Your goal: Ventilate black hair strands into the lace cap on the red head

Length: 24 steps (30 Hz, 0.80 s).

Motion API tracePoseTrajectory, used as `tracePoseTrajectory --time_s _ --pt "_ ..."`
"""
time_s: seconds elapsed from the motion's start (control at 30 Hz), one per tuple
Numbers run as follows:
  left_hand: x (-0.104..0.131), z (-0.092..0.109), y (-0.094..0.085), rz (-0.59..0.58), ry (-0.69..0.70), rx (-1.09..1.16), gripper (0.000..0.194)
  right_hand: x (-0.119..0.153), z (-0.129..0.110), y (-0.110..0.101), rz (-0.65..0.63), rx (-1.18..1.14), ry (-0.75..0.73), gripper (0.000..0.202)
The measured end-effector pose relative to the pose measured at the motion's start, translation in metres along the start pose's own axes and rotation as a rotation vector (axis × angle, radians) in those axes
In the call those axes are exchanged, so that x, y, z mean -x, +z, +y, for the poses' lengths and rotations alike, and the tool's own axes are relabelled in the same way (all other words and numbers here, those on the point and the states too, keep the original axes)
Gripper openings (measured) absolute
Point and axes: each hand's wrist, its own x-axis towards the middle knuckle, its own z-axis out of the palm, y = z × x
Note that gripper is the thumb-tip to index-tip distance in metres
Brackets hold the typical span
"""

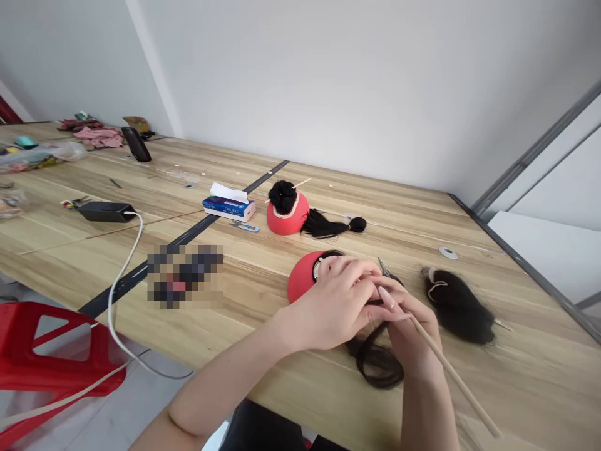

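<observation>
My left hand (331, 307) lies over a lock of dark hair (380, 363) with its fingers bent and closed on it. Some of that lock loops down onto the table below. Close against it, my right hand (416, 313) has its fingers curled round a thin wooden stick (460, 379), which slants down past the wrist. The fingertips of both hands overlap, so the stick's upper end is hidden. Partly behind my left hand sits a red dome (300, 279) with dark hair and a pale edging on it. A metal clip (384, 267) shows just above the fingers.
Farther back, another red dome (286, 222) carries a black bun with a stick through it. A black ponytail (328, 224) lies beside it. At right is a dark hairpiece (457, 307). A tissue pack (229, 205), cutter (246, 227), black box (106, 212) and red stool (56, 351) are leftward.
</observation>
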Motion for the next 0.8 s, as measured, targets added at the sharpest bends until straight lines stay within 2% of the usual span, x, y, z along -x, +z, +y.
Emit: tracePoseTrajectory --time_s 0.13,0.33,0.47,0.57,0.63,0.73,0.8 --pt "0.003 -0.004 0.008 0.003 -0.006 0.048 0.028 0.0 0.002 -0.002 0.0 0.064 0.032 0.013" --pt "0.008 -0.016 0.016 0.019 -0.008 0.27 0.027 -0.001 0.003 0.002 0.043 0.122 0.055 0.013" --pt "0.012 -0.019 0.02 0.097 0.018 0.476 0.025 -0.001 0.003 0.004 -0.01 0.102 0.079 0.015" --pt "0.015 -0.018 0.018 0.177 0.033 0.663 0.026 0.001 0.001 0.006 -0.063 0.121 0.16 0.021" --pt "0.018 -0.02 0.017 0.213 -0.006 0.774 0.031 0.002 -0.001 0.01 -0.085 0.134 0.208 0.028" --pt "0.021 -0.025 0.019 0.254 -0.162 0.953 0.037 0.002 -0.005 0.018 -0.152 0.107 0.215 0.031" --pt "0.022 -0.029 0.023 0.372 -0.275 1.144 0.031 0.002 -0.008 0.024 -0.196 0.081 0.222 0.031"
